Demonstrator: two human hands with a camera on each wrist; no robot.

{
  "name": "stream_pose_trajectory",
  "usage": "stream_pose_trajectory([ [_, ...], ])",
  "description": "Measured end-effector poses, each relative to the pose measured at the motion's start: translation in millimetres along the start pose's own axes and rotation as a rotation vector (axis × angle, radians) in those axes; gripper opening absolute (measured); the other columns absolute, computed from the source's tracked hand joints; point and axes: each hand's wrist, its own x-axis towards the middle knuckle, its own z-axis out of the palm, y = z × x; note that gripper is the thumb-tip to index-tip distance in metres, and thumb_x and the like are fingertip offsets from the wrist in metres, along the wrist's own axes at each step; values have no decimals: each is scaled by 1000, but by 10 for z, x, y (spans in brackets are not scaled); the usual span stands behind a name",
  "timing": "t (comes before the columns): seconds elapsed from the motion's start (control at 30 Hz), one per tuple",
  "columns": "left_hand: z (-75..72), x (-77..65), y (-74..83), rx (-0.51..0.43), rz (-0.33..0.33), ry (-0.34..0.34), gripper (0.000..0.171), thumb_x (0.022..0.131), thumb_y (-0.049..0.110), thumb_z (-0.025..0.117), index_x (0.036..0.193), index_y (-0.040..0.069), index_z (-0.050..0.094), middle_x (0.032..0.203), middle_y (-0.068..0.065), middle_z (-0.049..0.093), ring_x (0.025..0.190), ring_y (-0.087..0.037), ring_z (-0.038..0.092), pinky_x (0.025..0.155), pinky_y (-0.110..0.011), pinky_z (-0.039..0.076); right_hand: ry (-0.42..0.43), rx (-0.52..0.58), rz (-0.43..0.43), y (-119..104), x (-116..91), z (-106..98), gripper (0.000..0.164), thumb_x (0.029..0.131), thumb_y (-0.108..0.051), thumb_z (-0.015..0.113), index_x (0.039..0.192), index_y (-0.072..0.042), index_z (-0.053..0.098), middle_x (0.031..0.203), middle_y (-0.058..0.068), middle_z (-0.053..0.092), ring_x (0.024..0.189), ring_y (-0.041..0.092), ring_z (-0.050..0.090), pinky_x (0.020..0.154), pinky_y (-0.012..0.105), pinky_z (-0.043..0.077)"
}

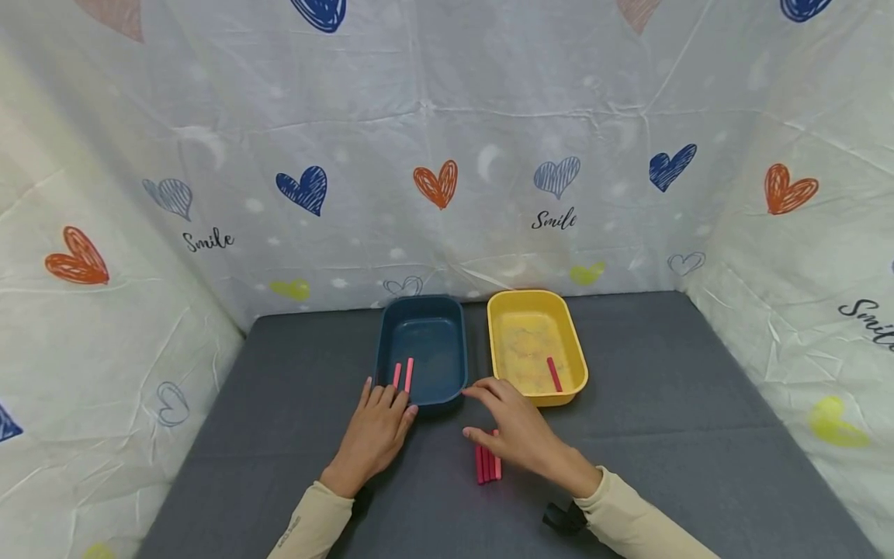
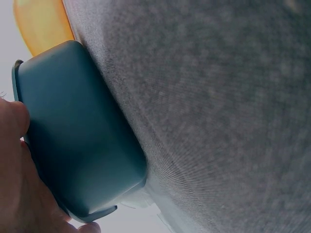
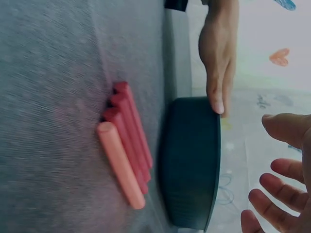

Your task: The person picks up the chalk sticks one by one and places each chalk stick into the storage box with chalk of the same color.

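Observation:
My left hand (image 1: 378, 428) rests on the near left rim of a dark blue bin (image 1: 428, 396), its fingers reaching over the edge; the thumb lies at the near rim. Two pink sticks (image 1: 409, 375) lean inside that bin near the fingers. My right hand (image 1: 518, 428) hovers between the bins with thumb and fingers spread apart, holding nothing. Partly under it in the head view, a row of dark red sticks (image 3: 130, 141) and one lighter pink stick (image 3: 120, 165) lies side by side on the cloth.
A yellow bin (image 1: 524, 341) stands right of the blue one, with one dark red stick (image 1: 554, 374) inside. Dark grey cloth (image 1: 656, 373) covers the table. A curtain with printed hearts (image 1: 436, 185) hangs behind and at both sides.

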Motion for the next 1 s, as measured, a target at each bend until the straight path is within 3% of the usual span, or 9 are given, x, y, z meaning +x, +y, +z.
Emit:
stream_pose_trajectory([
  [0.43,-28,9,11,3,2,-6,26,102,33,50,105,10,60,101,-11,60,103,-31,54,113,-61,32,-11,32,13,184,-284,20,55,82,-35,80,129,-16,60,124,-1,58,116,14,55,100,38,51],
  [0.73,-44,7,15,-3,5,-10,27,102,33,50,107,9,61,102,-12,61,105,-33,57,114,-62,31,-90,61,80,357,-418,42,68,78,-39,82,135,-14,56,129,1,56,121,21,54,104,49,44],
  [1.0,-40,1,15,-2,4,-17,29,102,33,50,110,8,61,103,-12,62,106,-33,57,114,-62,31,-136,75,131,432,-439,50,71,76,-42,82,135,-14,56,128,1,56,120,23,54,103,51,43],
])
